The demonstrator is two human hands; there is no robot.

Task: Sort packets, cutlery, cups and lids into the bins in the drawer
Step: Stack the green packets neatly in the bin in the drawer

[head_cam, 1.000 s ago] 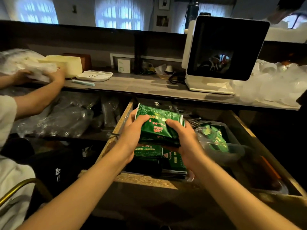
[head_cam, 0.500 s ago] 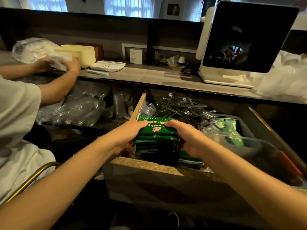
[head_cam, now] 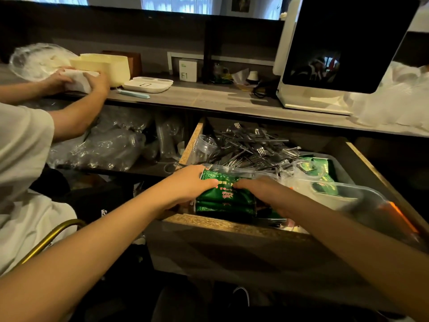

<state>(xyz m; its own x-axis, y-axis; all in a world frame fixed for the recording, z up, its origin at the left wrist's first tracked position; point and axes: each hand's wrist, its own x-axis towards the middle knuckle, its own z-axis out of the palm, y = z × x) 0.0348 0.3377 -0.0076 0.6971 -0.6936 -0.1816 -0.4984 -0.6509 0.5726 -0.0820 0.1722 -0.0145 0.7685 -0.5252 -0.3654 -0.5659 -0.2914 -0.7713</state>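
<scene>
A stack of green packets point(head_cam: 224, 199) lies in the front left bin of the open drawer point(head_cam: 232, 225). My left hand point(head_cam: 188, 185) grips the stack's left end, thumb on top. My right hand point(head_cam: 262, 190) grips its right end. Behind them a pile of metal forks point(head_cam: 253, 146) fills the back of the drawer, with a clear plastic cup point(head_cam: 205, 145) at its left. A clear bin point(head_cam: 343, 196) to the right holds more green packets point(head_cam: 322, 175).
A dark screen point(head_cam: 343, 45) stands on the counter point(head_cam: 209, 98) above the drawer, with white plastic bags point(head_cam: 394, 98) to its right. Another person's hands point(head_cam: 79, 81) handle a white item at the left. Bagged clear cups point(head_cam: 102, 147) fill the shelf beside the drawer.
Both hands have lowered the green packets from above the drawer down into the front left bin. The camera has tilted down and nearer.
</scene>
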